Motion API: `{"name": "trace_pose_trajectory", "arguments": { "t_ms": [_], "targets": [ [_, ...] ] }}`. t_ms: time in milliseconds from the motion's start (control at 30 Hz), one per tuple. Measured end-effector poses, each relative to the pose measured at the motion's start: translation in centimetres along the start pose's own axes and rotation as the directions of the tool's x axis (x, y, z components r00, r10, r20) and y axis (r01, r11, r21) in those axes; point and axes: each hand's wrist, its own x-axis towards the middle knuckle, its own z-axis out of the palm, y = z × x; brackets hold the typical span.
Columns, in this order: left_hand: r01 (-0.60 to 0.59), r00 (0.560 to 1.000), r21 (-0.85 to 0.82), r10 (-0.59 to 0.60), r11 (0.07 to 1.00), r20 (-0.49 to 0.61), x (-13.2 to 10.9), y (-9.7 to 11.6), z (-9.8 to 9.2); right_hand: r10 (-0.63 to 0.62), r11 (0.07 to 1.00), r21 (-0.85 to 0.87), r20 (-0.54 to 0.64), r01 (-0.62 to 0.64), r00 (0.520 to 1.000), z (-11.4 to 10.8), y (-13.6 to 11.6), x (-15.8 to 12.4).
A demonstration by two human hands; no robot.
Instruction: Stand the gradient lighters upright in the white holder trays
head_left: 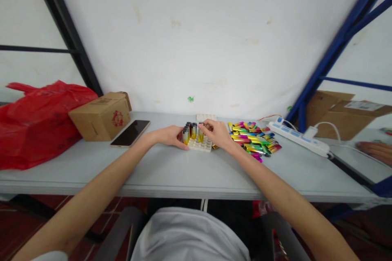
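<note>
A white tray with rows of holes [200,145] lies on the table in front of me, and several shiny lighters [193,129] with dark tops stand upright in its left part. My left hand [173,136] curls around the tray's left side, thumb at the near corner; its other fingers are partly hidden. With my right hand [216,132] I pinch the top of a yellow metallic lighter [201,136], which stands upright at the tray's middle. To the right of that hand spreads a loose pile of colourful shiny lighters [252,138].
Another white tray [206,117] lies by the wall. Leftward are a phone [131,133], a cardboard box [102,116] and a red plastic bag [39,124]. A power strip [300,138] with a plugged cable lies right, near an open carton [339,116]. The table's edge [196,191] faces me.
</note>
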Motion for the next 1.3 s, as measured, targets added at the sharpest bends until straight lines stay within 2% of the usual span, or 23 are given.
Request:
{"name": "trace_pose_trajectory", "arguments": {
  "t_ms": [100,267,467,567,667,767,867,967,1033,1167,1300],
  "targets": [
    [0.005,1.0,0.003,-0.005,1.0,-0.002,-0.1,0.2,-0.1,0.001,0.998,0.058,0.043,-0.003,0.999,0.4,0.0,0.0],
    [0.021,1.0,0.004,-0.021,1.0,-0.006,-0.2,0.5,-0.2,-0.077,0.975,-0.196,0.138,0.103,0.987,1.3,0.0,0.2],
    [0.025,1.0,0.04,-0.025,0.999,0.005,-0.1,0.4,-0.1,-0.017,0.914,-0.398,0.155,0.078,0.988,1.6,-1.3,0.5],
    [0.041,0.999,0.037,-0.041,0.998,0.002,0.0,0.4,-0.1,-0.006,0.9,-0.43,0.147,0.069,0.989,0.4,-0.9,0.7],
    [0.039,0.999,0.03,-0.04,0.999,0.01,0.0,0.3,-0.2,0.02,0.888,-0.459,0.092,0.025,0.996,-2.0,1.2,0.7],
    [0.041,0.999,0.039,-0.042,0.998,0.018,0.0,0.2,-0.2,0.04,0.876,-0.479,0.206,0.065,0.978,-4.7,4.1,0.4],
    [0.035,0.999,0.022,-0.035,0.999,0.015,0.0,0.3,-0.3,0.16,0.889,-0.459,0.343,0.016,0.925,-6.6,6.5,0.0],
    [0.041,0.999,0.025,-0.041,0.999,0.013,-0.1,0.5,-0.3,0.225,0.91,-0.414,0.442,-0.025,0.869,-7.1,7.3,-0.2],
    [0.046,0.999,0.036,-0.047,0.998,0.017,-0.1,0.6,-0.3,0.241,0.897,-0.441,0.445,-0.024,0.863,-7.0,7.1,-0.1],
    [0.06,0.998,0.055,-0.061,0.997,0.019,0.0,0.7,-0.3,0.227,0.86,-0.51,0.43,0.027,0.874,-6.6,6.1,0.1],
    [0.058,0.998,0.061,-0.059,0.996,0.02,-0.1,0.6,-0.3,0.173,0.857,-0.515,0.322,0.019,0.931,-6.5,5.6,0.4]
  ]
}}
